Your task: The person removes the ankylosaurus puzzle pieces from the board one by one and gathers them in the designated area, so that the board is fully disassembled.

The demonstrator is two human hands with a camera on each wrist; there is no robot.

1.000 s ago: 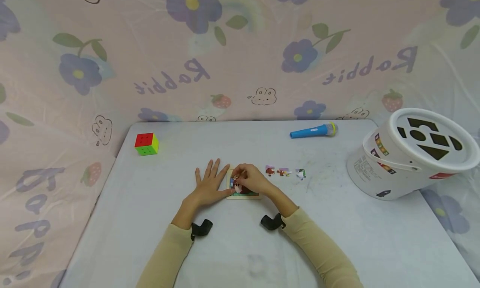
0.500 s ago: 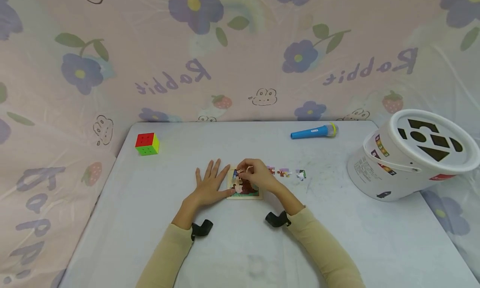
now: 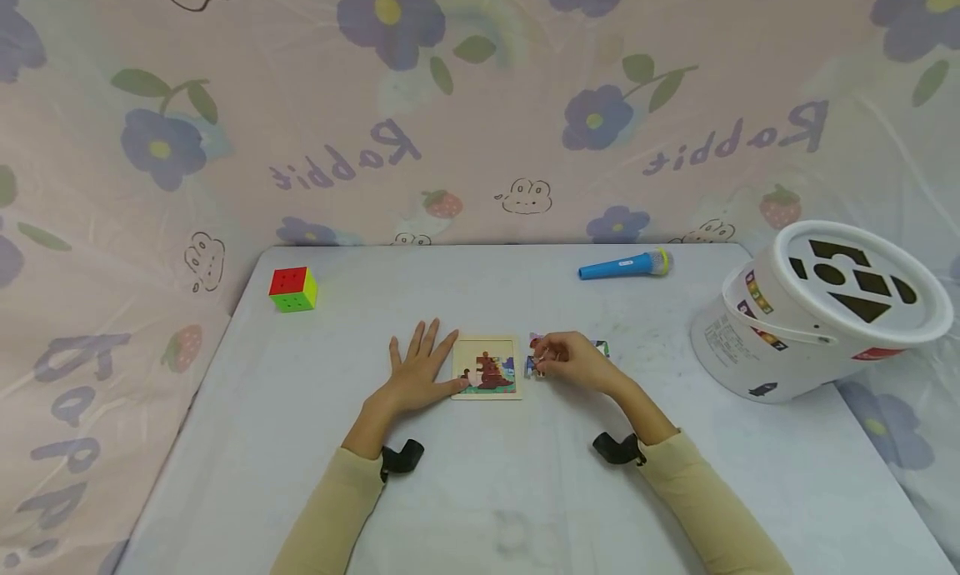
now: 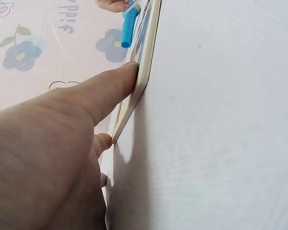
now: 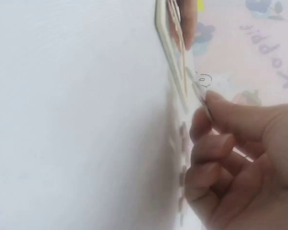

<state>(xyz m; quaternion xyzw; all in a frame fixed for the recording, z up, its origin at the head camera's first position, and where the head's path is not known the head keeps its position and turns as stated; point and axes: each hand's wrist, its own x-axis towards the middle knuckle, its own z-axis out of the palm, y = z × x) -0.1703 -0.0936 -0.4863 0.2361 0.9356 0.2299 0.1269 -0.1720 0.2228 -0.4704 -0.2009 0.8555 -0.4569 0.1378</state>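
Note:
A square wooden puzzle board lies on the table, its lower and right parts filled with brown, green and blue picture pieces. My left hand lies flat with fingers spread at the board's left side, and its thumb presses on the frame's edge. Just right of the board, my right hand pinches a small puzzle piece between thumb and forefinger, held tilted above the table. Loose puzzle pieces lie beyond the right hand, partly hidden by it.
A red and green cube sits at the back left. Toward the back right lies a blue toy microphone. A white bucket with shaped holes in its lid stands at the right edge. Patterned cloth hangs behind the table.
My right hand has moved from over the board to its right side, carrying a puzzle piece. More of the board's bare upper area shows. The left hand has stayed in place.

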